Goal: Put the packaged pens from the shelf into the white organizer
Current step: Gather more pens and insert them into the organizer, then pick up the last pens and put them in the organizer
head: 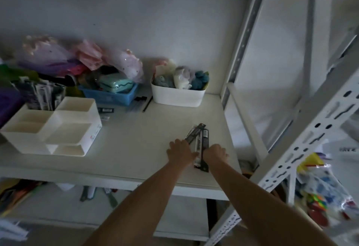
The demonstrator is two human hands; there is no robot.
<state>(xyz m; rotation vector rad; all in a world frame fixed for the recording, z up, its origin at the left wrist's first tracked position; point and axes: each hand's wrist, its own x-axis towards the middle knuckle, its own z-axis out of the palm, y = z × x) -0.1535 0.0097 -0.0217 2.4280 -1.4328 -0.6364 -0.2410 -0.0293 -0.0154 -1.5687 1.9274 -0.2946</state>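
Reaching across the near right of the white shelf (136, 148), left hand (180, 151) and right hand (215, 153) closing on a fanned bunch of packaged pens (200, 139), white organizer (52, 127) sitting well apart, far left.

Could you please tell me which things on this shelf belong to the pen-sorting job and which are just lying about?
Part of the job:
- packaged pens under the left hand and right hand
- white organizer, pens already in its back compartment
- loose pen packs beside it

Just lying about:
- blue basket
- white bin of soft items
- pink and purple bags
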